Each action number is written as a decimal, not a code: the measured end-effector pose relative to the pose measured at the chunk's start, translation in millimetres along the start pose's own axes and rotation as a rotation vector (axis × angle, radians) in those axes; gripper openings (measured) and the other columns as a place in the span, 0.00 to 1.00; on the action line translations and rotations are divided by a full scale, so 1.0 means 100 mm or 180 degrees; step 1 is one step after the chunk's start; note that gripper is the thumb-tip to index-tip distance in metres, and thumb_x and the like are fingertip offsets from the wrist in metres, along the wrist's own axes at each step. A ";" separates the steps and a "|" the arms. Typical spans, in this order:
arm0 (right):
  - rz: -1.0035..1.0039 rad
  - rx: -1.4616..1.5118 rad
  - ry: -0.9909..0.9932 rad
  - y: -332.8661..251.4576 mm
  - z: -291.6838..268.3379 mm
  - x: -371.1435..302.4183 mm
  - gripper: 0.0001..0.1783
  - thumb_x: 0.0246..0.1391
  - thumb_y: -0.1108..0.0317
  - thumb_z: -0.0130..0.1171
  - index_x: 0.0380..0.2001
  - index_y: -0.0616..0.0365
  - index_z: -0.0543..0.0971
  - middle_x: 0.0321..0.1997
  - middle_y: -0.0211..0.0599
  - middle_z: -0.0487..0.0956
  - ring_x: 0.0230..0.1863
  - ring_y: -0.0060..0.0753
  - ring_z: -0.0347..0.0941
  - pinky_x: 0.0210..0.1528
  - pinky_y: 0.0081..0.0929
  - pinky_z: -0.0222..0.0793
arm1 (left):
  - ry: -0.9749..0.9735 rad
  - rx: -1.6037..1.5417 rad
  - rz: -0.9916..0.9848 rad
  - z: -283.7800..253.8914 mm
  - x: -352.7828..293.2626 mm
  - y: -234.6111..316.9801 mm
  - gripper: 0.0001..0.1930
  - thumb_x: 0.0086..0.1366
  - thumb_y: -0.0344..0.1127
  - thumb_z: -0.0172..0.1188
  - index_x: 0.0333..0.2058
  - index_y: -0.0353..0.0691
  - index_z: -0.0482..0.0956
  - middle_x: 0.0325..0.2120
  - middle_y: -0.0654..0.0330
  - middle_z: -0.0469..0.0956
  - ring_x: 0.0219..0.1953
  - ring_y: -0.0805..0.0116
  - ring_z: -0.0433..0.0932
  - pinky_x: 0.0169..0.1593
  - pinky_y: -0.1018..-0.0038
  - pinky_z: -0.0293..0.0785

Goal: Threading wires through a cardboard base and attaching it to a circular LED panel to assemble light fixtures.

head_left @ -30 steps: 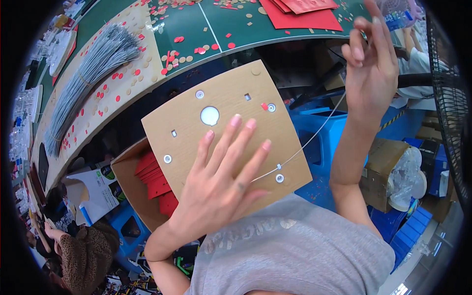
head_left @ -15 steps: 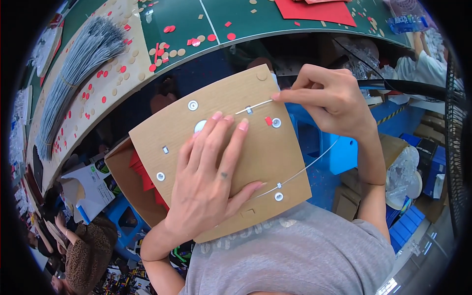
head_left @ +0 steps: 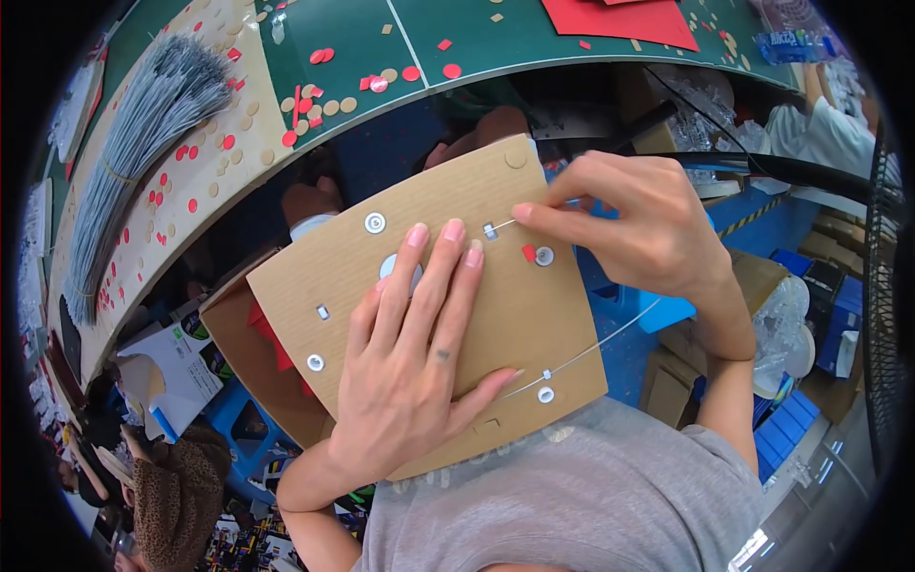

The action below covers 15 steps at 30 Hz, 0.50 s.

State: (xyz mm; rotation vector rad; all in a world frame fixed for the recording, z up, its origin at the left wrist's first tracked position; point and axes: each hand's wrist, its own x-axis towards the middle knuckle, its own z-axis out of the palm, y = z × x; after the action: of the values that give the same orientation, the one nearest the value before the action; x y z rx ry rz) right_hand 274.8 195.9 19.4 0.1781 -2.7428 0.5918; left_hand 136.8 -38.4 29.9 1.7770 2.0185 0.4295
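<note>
A brown cardboard panel point(head_left: 534, 315) with several round silver eyelets rests tilted against my grey shirt. My left hand point(head_left: 400, 372) lies flat on it, fingers spread, partly covering a white disc point(head_left: 389, 267). My right hand point(head_left: 634, 214) pinches a thin whitish cord point(head_left: 502, 226) between thumb and forefinger at the panel's upper right, where the cord passes a small silver slot point(head_left: 490, 231). Lower down, another stretch of cord runs from under my left thumb through a second slot point(head_left: 546, 375) and off past the right edge. A red scrap point(head_left: 529, 253) sits by an eyelet.
A curved green-topped table point(head_left: 524, 43) bears scattered red and brown paper bits, red sheets point(head_left: 620, 24) and a bundle of grey strands point(head_left: 133, 172). An open cardboard box point(head_left: 238, 334) with red contents stands at left. Blue stools, cartons and other people are around.
My right hand has moved slightly down and left, and less cord shows between its fingertips and the upper slot. The panel has shifted a little downward; my left hand stays flat on it.
</note>
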 end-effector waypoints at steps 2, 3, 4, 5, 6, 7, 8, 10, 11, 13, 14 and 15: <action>0.0108 -0.0035 -0.0084 0.00 -0.02 -0.03 0.27 0.36 0.77 0.62 0.45 0.53 0.87 0.30 0.29 0.77 0.25 0.27 0.75 0.23 0.24 0.72 | -0.0029 0.0003 0.0020 -0.01 -0.01 -0.01 0.50 0.57 0.57 0.68 0.71 0.34 0.60 0.72 0.47 0.58 0.75 0.46 0.55 0.69 0.55 0.55; 0.0114 -0.0072 -0.0144 -0.01 -0.03 -0.05 0.28 0.36 0.77 0.62 0.47 0.52 0.87 0.29 0.29 0.76 0.25 0.27 0.74 0.23 0.24 0.72 | -0.0052 0.0014 0.0014 -0.01 -0.01 -0.01 0.50 0.57 0.57 0.68 0.71 0.34 0.60 0.72 0.47 0.58 0.75 0.46 0.55 0.69 0.56 0.55; 0.0120 -0.0110 -0.0202 -0.01 -0.03 -0.05 0.29 0.36 0.77 0.62 0.48 0.52 0.87 0.28 0.29 0.75 0.24 0.27 0.73 0.23 0.24 0.71 | -0.0075 0.0025 0.0011 -0.01 -0.01 -0.01 0.50 0.57 0.57 0.68 0.71 0.34 0.60 0.72 0.47 0.58 0.75 0.46 0.55 0.69 0.56 0.55; 0.0133 -0.0113 -0.0210 -0.02 -0.05 -0.05 0.29 0.36 0.77 0.62 0.48 0.52 0.87 0.28 0.29 0.75 0.24 0.27 0.73 0.23 0.24 0.71 | -0.0080 0.0015 0.0019 -0.01 -0.01 0.00 0.50 0.57 0.57 0.68 0.71 0.34 0.60 0.72 0.47 0.58 0.75 0.46 0.55 0.69 0.56 0.55; 0.0060 -0.0179 -0.0313 -0.03 -0.07 -0.03 0.29 0.36 0.76 0.63 0.49 0.52 0.86 0.27 0.28 0.73 0.24 0.26 0.72 0.23 0.24 0.71 | -0.0078 0.0038 0.0010 -0.01 -0.01 0.00 0.50 0.57 0.58 0.68 0.71 0.34 0.60 0.72 0.46 0.59 0.74 0.46 0.55 0.69 0.56 0.55; -0.0012 -0.0246 -0.0415 -0.04 -0.09 -0.02 0.30 0.36 0.75 0.63 0.50 0.53 0.86 0.26 0.27 0.71 0.24 0.26 0.70 0.23 0.24 0.70 | -0.0076 0.0062 0.0002 -0.01 -0.01 0.01 0.50 0.57 0.58 0.68 0.71 0.34 0.60 0.71 0.46 0.59 0.74 0.47 0.55 0.69 0.56 0.55; -0.0006 -0.0241 -0.0417 -0.06 -0.09 -0.01 0.30 0.36 0.75 0.63 0.50 0.53 0.86 0.26 0.27 0.71 0.24 0.26 0.70 0.23 0.24 0.70 | -0.0084 0.0058 0.0002 -0.01 -0.02 0.01 0.50 0.57 0.58 0.68 0.71 0.34 0.60 0.71 0.46 0.59 0.74 0.47 0.55 0.69 0.56 0.55; -0.0173 -0.0797 -0.0529 -0.15 -0.09 -0.01 0.31 0.39 0.72 0.63 0.53 0.55 0.84 0.26 0.26 0.66 0.25 0.25 0.68 0.24 0.23 0.67 | -0.0103 0.0079 -0.0008 0.00 -0.02 0.02 0.50 0.56 0.58 0.68 0.71 0.35 0.61 0.71 0.46 0.59 0.74 0.47 0.55 0.69 0.56 0.54; -0.0167 -0.0797 -0.0528 -0.18 -0.11 0.01 0.31 0.39 0.72 0.63 0.53 0.55 0.84 0.26 0.26 0.66 0.25 0.25 0.68 0.24 0.23 0.67 | -0.0108 0.0080 -0.0003 0.00 -0.03 0.02 0.50 0.56 0.58 0.68 0.71 0.35 0.61 0.71 0.46 0.59 0.74 0.47 0.55 0.69 0.56 0.54; -0.0254 -0.1026 -0.0874 -0.23 -0.16 0.05 0.32 0.41 0.70 0.63 0.56 0.58 0.82 0.27 0.25 0.64 0.27 0.24 0.66 0.25 0.22 0.65 | -0.0074 0.0113 -0.0033 0.00 -0.03 0.02 0.50 0.56 0.58 0.68 0.71 0.36 0.62 0.71 0.47 0.59 0.74 0.48 0.56 0.69 0.57 0.55; -0.0250 -0.1040 -0.0872 -0.22 -0.17 0.05 0.32 0.41 0.70 0.63 0.56 0.58 0.82 0.27 0.25 0.64 0.27 0.24 0.66 0.25 0.22 0.65 | -0.0066 0.0115 -0.0021 0.00 -0.03 0.03 0.50 0.56 0.58 0.68 0.71 0.36 0.62 0.71 0.47 0.59 0.74 0.48 0.56 0.69 0.57 0.55; -0.0287 -0.0988 -0.0857 -0.20 -0.16 0.04 0.32 0.41 0.69 0.62 0.56 0.58 0.82 0.27 0.26 0.65 0.28 0.24 0.66 0.25 0.22 0.64 | -0.0073 0.0129 -0.0022 0.00 -0.04 0.03 0.49 0.56 0.58 0.67 0.70 0.36 0.62 0.71 0.47 0.60 0.74 0.48 0.57 0.68 0.57 0.55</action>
State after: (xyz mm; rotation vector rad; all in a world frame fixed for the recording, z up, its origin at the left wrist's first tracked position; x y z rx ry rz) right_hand 279.3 184.3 42.2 0.3242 -3.0198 0.1191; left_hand 140.1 -41.9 31.7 1.7903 2.0306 0.3671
